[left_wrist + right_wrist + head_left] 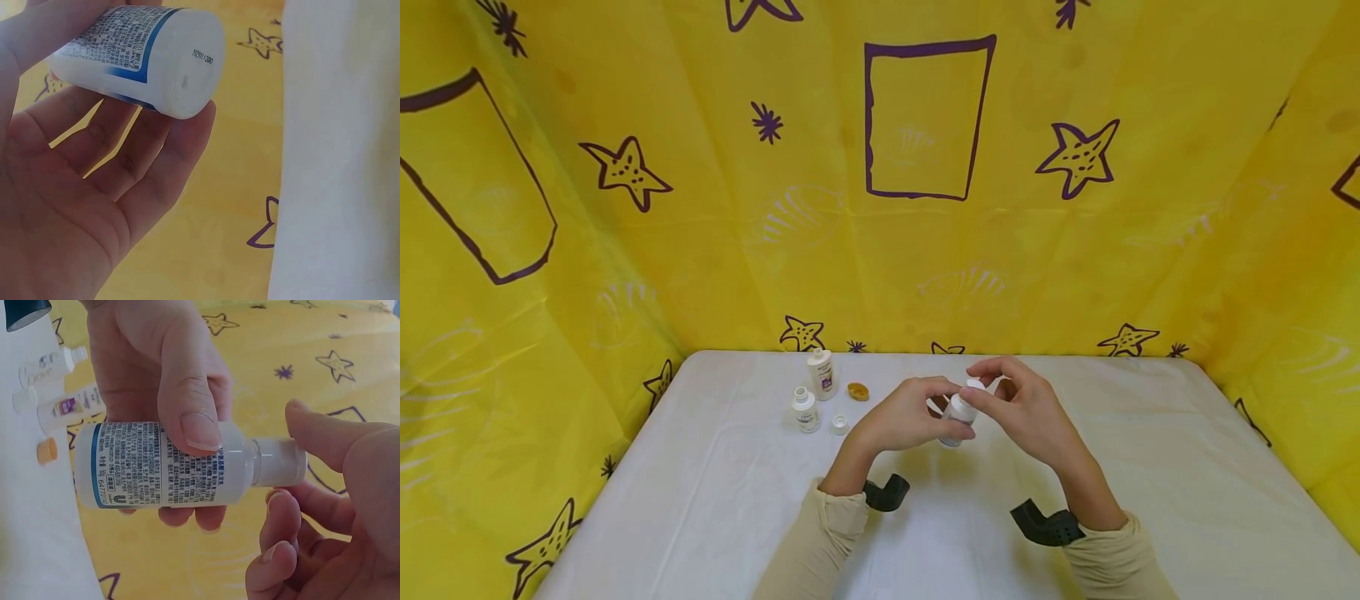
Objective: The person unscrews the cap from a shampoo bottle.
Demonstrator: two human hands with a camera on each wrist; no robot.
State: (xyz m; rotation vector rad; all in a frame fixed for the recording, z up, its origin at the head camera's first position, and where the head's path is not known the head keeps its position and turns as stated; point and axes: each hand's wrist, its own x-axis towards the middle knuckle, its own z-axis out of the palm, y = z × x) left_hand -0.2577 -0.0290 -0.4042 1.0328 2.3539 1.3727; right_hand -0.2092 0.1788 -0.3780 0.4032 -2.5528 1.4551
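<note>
My left hand [910,414] holds a small white shampoo bottle [134,465] with a blue-edged label, thumb on one side and fingers round the other. Its flat base [194,65] faces the left wrist camera, stamped with dark characters. At the neck end, my right hand [1026,408] pinches the white cap [275,464] between thumb and fingers. The cap sits on the bottle's neck. In the head view both hands are raised over the table, and the bottle leans with its cap up toward the right.
Left of the hands, two uncapped white bottles stand on the white-covered table [715,500]: a shorter one [806,412] in front and a taller one [825,379] behind. Near them lie a white cap [840,425] and an orange cap [858,392]. Yellow patterned cloth [820,275] walls the table's far side.
</note>
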